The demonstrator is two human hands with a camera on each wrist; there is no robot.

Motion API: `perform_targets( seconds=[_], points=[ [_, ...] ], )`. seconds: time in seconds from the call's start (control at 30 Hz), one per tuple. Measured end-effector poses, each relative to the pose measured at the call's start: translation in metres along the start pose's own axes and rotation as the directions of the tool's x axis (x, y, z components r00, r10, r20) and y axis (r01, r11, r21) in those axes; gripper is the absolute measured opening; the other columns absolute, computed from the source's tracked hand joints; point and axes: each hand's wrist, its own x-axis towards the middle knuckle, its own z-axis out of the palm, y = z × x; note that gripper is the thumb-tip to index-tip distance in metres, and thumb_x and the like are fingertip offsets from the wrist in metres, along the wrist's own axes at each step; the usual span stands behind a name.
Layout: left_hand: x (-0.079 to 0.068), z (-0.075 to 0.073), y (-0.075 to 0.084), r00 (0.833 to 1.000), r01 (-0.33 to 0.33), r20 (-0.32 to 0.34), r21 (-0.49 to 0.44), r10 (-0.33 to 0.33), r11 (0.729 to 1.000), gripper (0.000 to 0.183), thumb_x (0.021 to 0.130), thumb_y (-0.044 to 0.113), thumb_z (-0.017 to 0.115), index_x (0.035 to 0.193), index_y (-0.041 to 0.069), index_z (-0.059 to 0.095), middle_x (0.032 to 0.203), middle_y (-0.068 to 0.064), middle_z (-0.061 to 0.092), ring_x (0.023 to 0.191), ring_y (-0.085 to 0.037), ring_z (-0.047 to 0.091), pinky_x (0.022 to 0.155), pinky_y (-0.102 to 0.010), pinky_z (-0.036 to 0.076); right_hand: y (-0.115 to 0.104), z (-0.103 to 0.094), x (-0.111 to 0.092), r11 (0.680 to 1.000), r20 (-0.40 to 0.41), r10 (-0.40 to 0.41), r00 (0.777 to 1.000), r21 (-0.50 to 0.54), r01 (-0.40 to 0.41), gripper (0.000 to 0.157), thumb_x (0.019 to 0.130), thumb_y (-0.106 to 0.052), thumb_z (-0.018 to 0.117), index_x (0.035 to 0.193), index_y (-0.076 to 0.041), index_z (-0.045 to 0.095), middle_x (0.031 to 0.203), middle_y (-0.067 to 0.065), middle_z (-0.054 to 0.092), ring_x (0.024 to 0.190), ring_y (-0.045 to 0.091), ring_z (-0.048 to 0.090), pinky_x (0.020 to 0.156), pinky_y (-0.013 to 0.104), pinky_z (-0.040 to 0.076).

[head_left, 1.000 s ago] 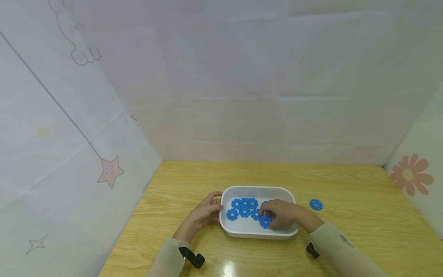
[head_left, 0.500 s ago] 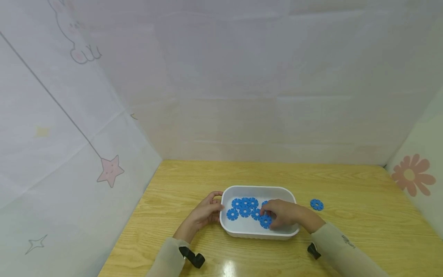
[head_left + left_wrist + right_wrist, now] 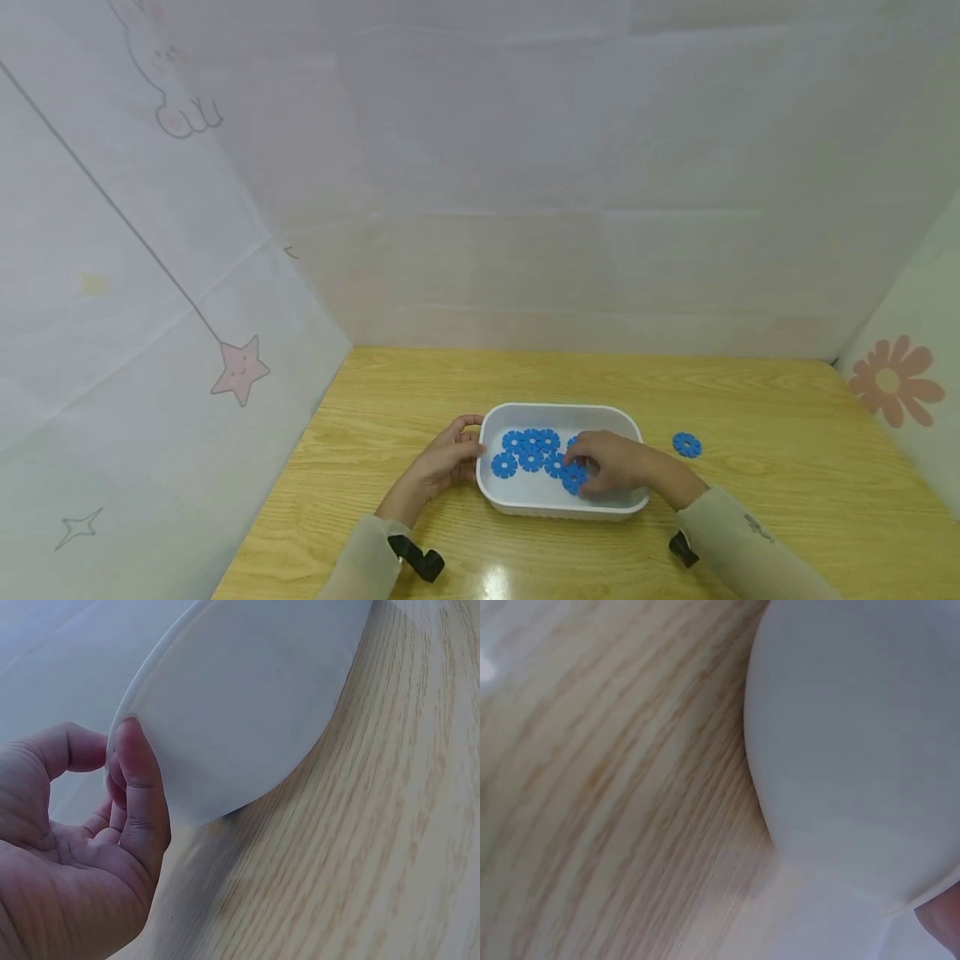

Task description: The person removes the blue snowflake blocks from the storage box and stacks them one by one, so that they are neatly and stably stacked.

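A white plastic tub [image 3: 525, 507] stands on the wooden table with several blue snowflake discs [image 3: 530, 457] lying in it, some overlapping. At its left end my left hand [image 3: 447, 457] grips the rim; in the left wrist view that hand [image 3: 97, 832] has thumb and fingers on both sides of the tub's edge [image 3: 225, 712]. My right hand [image 3: 611, 462] reaches over the right end into the tub. Its curled thumb and index finger pinch a blue disc [image 3: 574, 480]; another disc is partly hidden behind the hand. In the right wrist view the tub's outer wall [image 3: 855, 750] hides most of the hand.
One loose blue disc [image 3: 687, 444] lies on the table [image 3: 787, 467] to the right of the tub. Pale cloth walls [image 3: 480, 208] enclose the table at the back and both sides. A black strap [image 3: 416, 558] sits at the left wrist.
The disc at my right fingertips has shifted slightly left and tilted. The left hand and the tub stay where they were.
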Motion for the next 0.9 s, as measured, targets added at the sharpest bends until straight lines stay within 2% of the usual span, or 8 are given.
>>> perform_targets(
  seconds=[0.23, 0.4, 0.63, 0.8, 0.9],
  points=[
    [0.0, 0.0, -0.002, 1.0, -0.006, -0.012, 0.009, 0.006, 1.0, 0.06, 0.09, 0.002, 0.06, 0.145, 0.006, 0.036, 0.109, -0.018, 0.062, 0.077, -0.019, 0.066, 0.061, -0.029, 0.057, 0.001, 0.001, -0.002, 0.997, -0.102, -0.074, 0.992, 0.003, 0.075, 0.04, 0.083, -0.033, 0.083, 0.116, -0.013, 0.074, 0.093, -0.011, 0.059, 0.076, 0.003, 0.047, 0.066, 0.02, 0.044],
    [-0.001, 0.001, -0.001, 1.0, -0.01, -0.02, 0.008, 0.01, 1.0, 0.059, 0.09, 0.001, 0.06, 0.144, 0.006, 0.036, 0.105, -0.015, 0.062, 0.075, -0.018, 0.065, 0.06, -0.028, 0.057, 0.001, 0.001, -0.005, 0.994, -0.184, -0.093, 0.979, 0.032, 0.101, 0.04, 0.083, -0.029, 0.083, 0.116, -0.009, 0.074, 0.091, -0.008, 0.059, 0.072, 0.003, 0.046, 0.062, 0.02, 0.044],
    [-0.002, 0.002, -0.001, 0.999, -0.011, -0.032, 0.007, 0.011, 1.0, 0.06, 0.09, 0.002, 0.061, 0.145, 0.007, 0.037, 0.101, -0.011, 0.062, 0.075, -0.018, 0.064, 0.06, -0.027, 0.056, -0.003, 0.0, -0.009, 0.996, -0.269, -0.041, 0.962, 0.062, 0.06, 0.043, 0.084, -0.031, 0.083, 0.12, -0.01, 0.074, 0.09, -0.009, 0.059, 0.071, 0.004, 0.048, 0.06, 0.019, 0.043],
    [-0.002, 0.001, -0.001, 0.999, -0.002, -0.039, 0.011, 0.002, 1.0, 0.06, 0.09, 0.003, 0.062, 0.145, 0.007, 0.037, 0.101, -0.011, 0.061, 0.076, -0.018, 0.064, 0.061, -0.028, 0.057, -0.004, -0.003, -0.015, 0.993, -0.348, -0.04, 0.937, 0.089, 0.075, 0.042, 0.083, -0.029, 0.084, 0.118, -0.008, 0.073, 0.091, -0.006, 0.063, 0.071, 0.006, 0.049, 0.059, 0.021, 0.043],
    [-0.001, 0.0, -0.003, 0.999, -0.004, -0.037, 0.011, 0.004, 1.0, 0.06, 0.09, 0.003, 0.062, 0.144, 0.007, 0.037, 0.102, -0.013, 0.061, 0.077, -0.019, 0.064, 0.061, -0.028, 0.057, -0.003, -0.004, -0.018, 0.993, -0.375, -0.012, 0.927, 0.103, 0.055, 0.042, 0.083, -0.029, 0.084, 0.119, -0.009, 0.073, 0.091, -0.004, 0.063, 0.071, 0.006, 0.049, 0.059, 0.021, 0.043]
  ],
)
